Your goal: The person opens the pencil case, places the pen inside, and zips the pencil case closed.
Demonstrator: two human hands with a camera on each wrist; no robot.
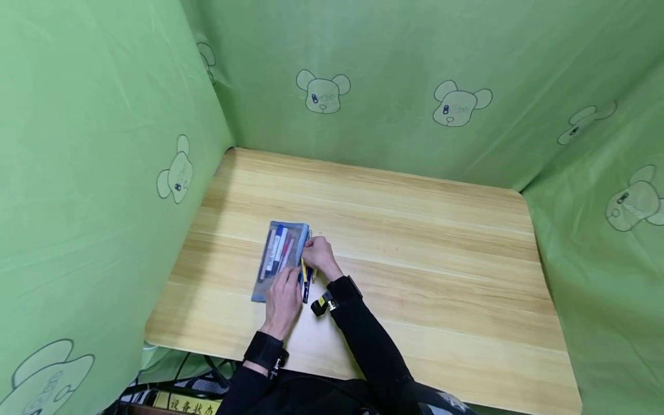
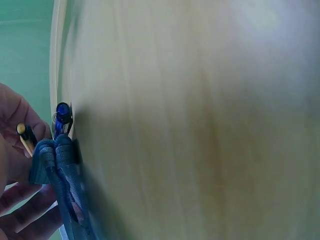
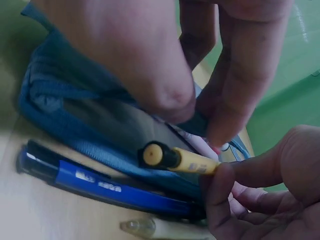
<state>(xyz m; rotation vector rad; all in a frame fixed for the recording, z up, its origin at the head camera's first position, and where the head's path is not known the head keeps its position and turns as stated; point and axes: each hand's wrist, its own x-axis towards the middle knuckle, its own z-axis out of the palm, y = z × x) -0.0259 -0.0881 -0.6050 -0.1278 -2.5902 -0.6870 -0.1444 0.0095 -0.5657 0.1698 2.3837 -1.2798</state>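
A blue mesh pencil case (image 1: 261,286) lies flat on the table with several pens and markers showing through it. My left hand (image 1: 283,297) rests over its near right part; in the right wrist view its fingers (image 3: 240,85) pinch the case's edge beside the opening. My right hand (image 1: 320,255) is at the case's right side, where its thumb and finger pinch a yellow pen with a black end (image 3: 190,161) at the opening. Alongside the case lies a blue pen (image 3: 115,187). Beside that is a pale pen with a clear tip (image 3: 165,227), partly hidden.
The wooden table (image 1: 415,271) extends to the right and behind the hands. Green curtains (image 1: 384,52) with bear-head prints stand around its back and sides. Below the near left edge are dark cables and a yellow sign (image 1: 187,402).
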